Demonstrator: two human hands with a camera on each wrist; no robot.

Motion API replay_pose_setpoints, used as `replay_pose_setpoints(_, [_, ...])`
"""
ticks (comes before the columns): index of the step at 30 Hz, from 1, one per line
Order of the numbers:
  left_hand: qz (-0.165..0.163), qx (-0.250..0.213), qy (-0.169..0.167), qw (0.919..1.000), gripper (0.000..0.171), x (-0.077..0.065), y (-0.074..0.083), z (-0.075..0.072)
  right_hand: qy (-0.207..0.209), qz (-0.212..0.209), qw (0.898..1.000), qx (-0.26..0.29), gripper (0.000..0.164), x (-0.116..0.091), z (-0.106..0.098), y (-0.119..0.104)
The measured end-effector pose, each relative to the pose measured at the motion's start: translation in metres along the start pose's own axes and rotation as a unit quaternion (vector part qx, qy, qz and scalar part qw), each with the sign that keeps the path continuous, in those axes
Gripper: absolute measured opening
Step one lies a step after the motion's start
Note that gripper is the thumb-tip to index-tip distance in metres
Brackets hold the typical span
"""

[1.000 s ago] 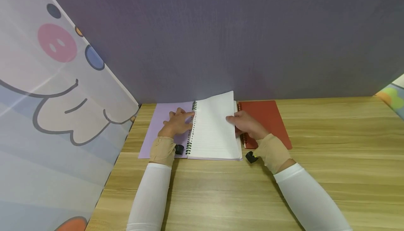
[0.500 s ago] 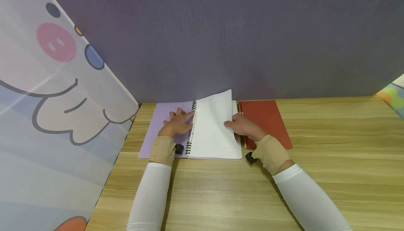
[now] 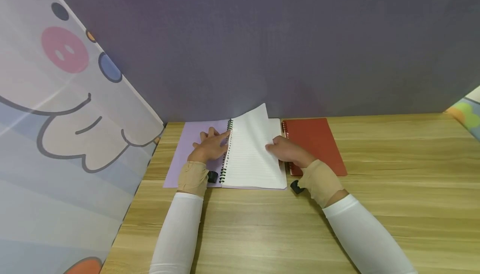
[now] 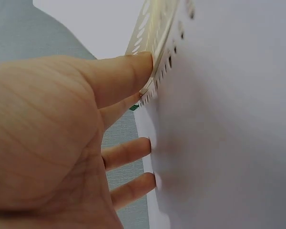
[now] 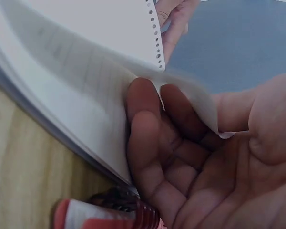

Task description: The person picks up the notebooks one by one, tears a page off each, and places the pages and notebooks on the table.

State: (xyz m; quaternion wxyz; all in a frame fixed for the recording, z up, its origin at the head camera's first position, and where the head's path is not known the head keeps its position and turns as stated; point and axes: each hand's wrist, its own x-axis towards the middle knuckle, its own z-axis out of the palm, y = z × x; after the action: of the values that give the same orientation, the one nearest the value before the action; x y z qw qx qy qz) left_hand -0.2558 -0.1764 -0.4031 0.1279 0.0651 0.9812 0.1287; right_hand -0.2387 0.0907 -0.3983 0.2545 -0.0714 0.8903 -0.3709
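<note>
A spiral notebook lies spread on the wooden table, its purple cover folded out to the left and its white lined page facing up. My left hand rests over the cover, thumb and index fingertip touching the page edge at the green spiral binding. In the left wrist view its fingers are spread apart. My right hand pinches the page's right edge, and the far corner is lifted and bent leftward. In the right wrist view the sheet passes between thumb and curled fingers.
A red spiral notebook lies closed against the right side, partly under the right hand. A dark grey panel rises behind the table. A cartoon-printed wall borders the left.
My right hand has shifted slightly left with the page edge. The page's far corner has bent further left and up, baring more of the sheet beneath. My left hand stays in place.
</note>
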Motion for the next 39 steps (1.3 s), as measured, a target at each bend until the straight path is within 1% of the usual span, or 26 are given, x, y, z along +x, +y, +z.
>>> replay_pose_setpoints(2, [-0.002, 0.001, 0.002, 1.0000, 0.053, 0.0007, 0.0000, 0.0006, 0.009, -0.005, 1.000, -0.006, 0.052, 0.0012, 0.0000, 0.0006])
replay_pose_setpoints(7, [-0.002, -0.002, 0.002, 1.0000, 0.053, 0.0034, -0.0012, 0.0030, 0.041, -0.016, 0.999, -0.005, 0.044, 0.0064, 0.0031, 0.0044])
replay_pose_setpoints(10, [-0.001, -0.003, 0.000, 1.0000, 0.053, 0.0040, -0.0014, 0.0034, 0.049, -0.014, 0.999, -0.005, 0.045, 0.0072, 0.0035, 0.0057])
replay_pose_setpoints(14, [-0.001, -0.004, -0.002, 1.0000, 0.053, 0.0036, -0.0002, 0.0022, 0.046, -0.011, 0.999, -0.016, 0.047, 0.0078, 0.0029, 0.0064])
replay_pose_setpoints(21, [-0.002, 0.004, -0.007, 1.0000, 0.053, 0.0045, -0.0007, 0.0018, 0.028, -0.007, 1.000, -0.012, 0.039, 0.0076, 0.0021, 0.0060])
replay_pose_setpoints(25, [-0.004, 0.003, -0.013, 0.9999, 0.053, 0.0046, -0.0013, 0.0019, 0.022, -0.009, 0.999, -0.025, 0.041, 0.0078, 0.0015, 0.0058])
replay_pose_setpoints(28, [-0.001, 0.004, -0.017, 0.9998, 0.053, 0.0049, -0.0012, 0.0019, 0.020, -0.008, 0.999, -0.032, 0.046, 0.0089, 0.0012, 0.0058])
replay_pose_setpoints(32, [0.009, 0.022, -0.020, 0.9995, 0.052, 0.0055, -0.0009, 0.0022, 0.017, -0.009, 0.999, -0.035, 0.050, 0.0097, 0.0015, 0.0059])
replay_pose_setpoints(35, [0.011, 0.028, -0.021, 0.9993, 0.053, 0.0061, -0.0008, 0.0027, 0.018, -0.011, 0.999, -0.035, 0.049, 0.0097, 0.0019, 0.0061])
replay_pose_setpoints(39, [0.008, 0.024, -0.022, 0.9994, 0.054, 0.0056, 0.0001, 0.0018, 0.017, -0.009, 0.999, -0.030, 0.046, 0.0096, 0.0022, 0.0062])
